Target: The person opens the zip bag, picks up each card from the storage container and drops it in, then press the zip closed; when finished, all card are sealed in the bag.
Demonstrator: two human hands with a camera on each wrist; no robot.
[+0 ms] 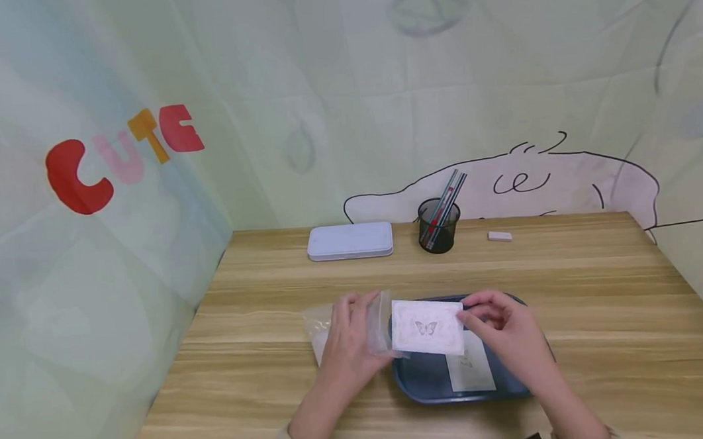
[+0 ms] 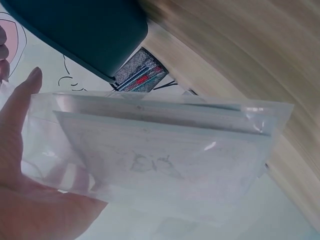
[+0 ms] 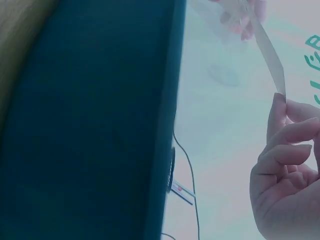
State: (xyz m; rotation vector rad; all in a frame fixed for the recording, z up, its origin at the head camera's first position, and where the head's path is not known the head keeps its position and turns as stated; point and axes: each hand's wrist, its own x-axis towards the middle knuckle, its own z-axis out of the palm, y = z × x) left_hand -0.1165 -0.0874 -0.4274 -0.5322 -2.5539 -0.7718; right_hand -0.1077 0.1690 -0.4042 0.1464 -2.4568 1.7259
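My left hand (image 1: 352, 339) grips a clear plastic bag (image 2: 200, 195) near its mouth. Inside that bag, in the left wrist view, lie pale cards (image 2: 155, 145), the front one with a faint butterfly. Between thumb and forefinger my right hand (image 1: 506, 327) pinches the right edge of a white card (image 1: 428, 341) with a grey butterfly print. The card's left edge is at the bag's mouth; whether it is fully out I cannot tell. Below sits a blue tray (image 1: 425, 381), where another white card (image 1: 472, 365) lies, partly covered by the held one.
At the back of the wooden table stand a white flat case (image 1: 350, 241), a black mesh cup (image 1: 437, 238) with several pencils, and a small pale eraser (image 1: 499, 236). A printed cloth (image 1: 296, 83) hangs behind and along the left side.
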